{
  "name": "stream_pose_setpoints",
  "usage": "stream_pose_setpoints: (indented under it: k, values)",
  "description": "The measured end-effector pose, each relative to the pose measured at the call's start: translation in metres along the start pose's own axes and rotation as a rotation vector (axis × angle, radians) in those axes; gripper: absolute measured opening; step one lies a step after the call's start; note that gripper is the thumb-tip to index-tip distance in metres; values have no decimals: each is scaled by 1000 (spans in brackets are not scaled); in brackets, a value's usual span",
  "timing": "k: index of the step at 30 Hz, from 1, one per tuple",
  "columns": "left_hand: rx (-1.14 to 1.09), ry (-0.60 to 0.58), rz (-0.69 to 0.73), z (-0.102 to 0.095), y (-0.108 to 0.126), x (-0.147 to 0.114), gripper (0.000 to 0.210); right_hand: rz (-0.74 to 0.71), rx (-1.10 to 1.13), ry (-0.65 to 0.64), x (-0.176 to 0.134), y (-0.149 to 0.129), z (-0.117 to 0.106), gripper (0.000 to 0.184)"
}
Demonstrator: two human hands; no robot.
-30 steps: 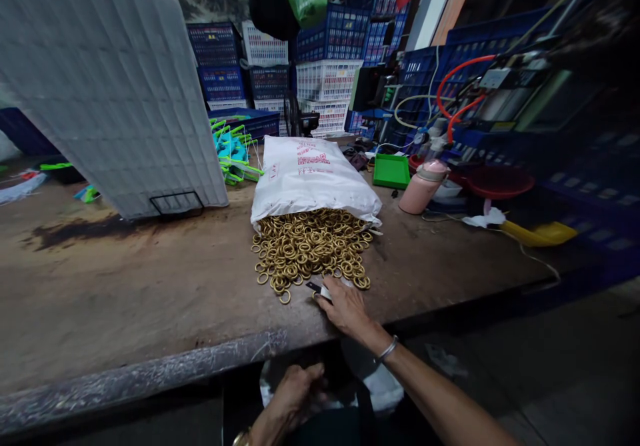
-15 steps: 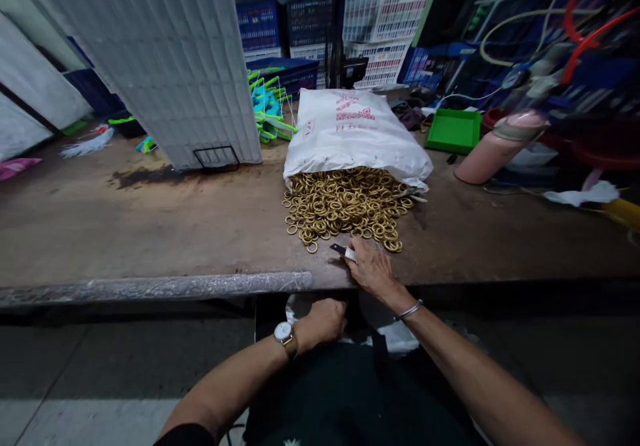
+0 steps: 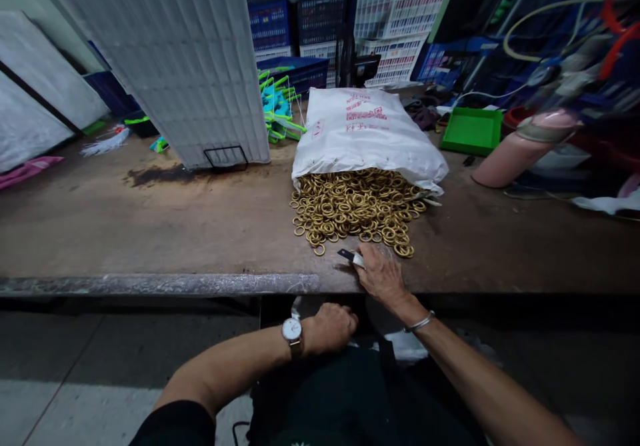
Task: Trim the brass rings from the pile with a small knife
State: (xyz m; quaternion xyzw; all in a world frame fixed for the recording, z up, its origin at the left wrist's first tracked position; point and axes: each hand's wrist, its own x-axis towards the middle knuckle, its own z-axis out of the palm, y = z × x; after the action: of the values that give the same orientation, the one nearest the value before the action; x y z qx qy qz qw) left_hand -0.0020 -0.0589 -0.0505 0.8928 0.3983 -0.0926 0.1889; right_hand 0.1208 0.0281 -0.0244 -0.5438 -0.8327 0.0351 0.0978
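Note:
My right hand (image 3: 384,274) rests on the table near its front edge, fingers closed around a small knife blade (image 3: 346,255) with a white wrapped grip; its dark end points left. Just beyond that hand, a pile of brass-coloured rings (image 3: 350,209) spills from the mouth of a white woven sack (image 3: 367,129) with red print. Below the table edge, in front of my apron, my left hand (image 3: 333,326) is closed, with a watch on its wrist. Whatever its curled fingers may hold is hidden.
A tall grey ribbed panel (image 3: 200,66) stands on the table (image 3: 150,233) at left. Green and turquoise pieces (image 3: 280,109) lie behind it. To the right are a green tray (image 3: 471,131) and a pink cylinder (image 3: 520,149) with hoses. Stacked crates (image 3: 400,6) line the back.
The view has turned slightly left, so everything appears shifted to the right. Both hands keep nearly the same place relative to the table and the rings.

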Motion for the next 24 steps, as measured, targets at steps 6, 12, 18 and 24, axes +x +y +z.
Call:
stream_pose_setpoints:
  k: [6, 12, 18, 24]
  values:
    - [1, -9, -3, 5, -1, 0, 22, -7, -19, 2, -3, 1, 3, 20]
    - [-7, -31, 11, 9, -1, 6, 20, -22, -10, 31, -5, 1, 3, 22]
    - [3, -59, 19, 7, 1, 6, 20, -57, -8, 118, -6, 2, 4, 21]
    - [27, -63, 9, 4, 4, 5, 19, -72, 2, 183, -7, 4, 10, 19]
